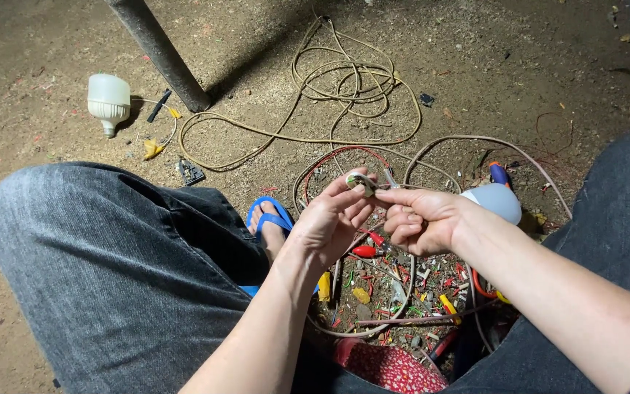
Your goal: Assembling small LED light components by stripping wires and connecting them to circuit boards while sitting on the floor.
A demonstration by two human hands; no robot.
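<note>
My left hand pinches a small round pale part between thumb and fingertips, held above the ground. My right hand sits just to its right, fingers curled, holding a thin wire or metal tip that meets the small part. Both hands hover over a pile of cut wire scraps and red and yellow bits lying between my legs.
A tangled tan cable and red-and-white wires lie on the dirt ahead. One white bulb rests far left, another behind my right wrist. A metal pole stands at top left. My foot wears a blue sandal.
</note>
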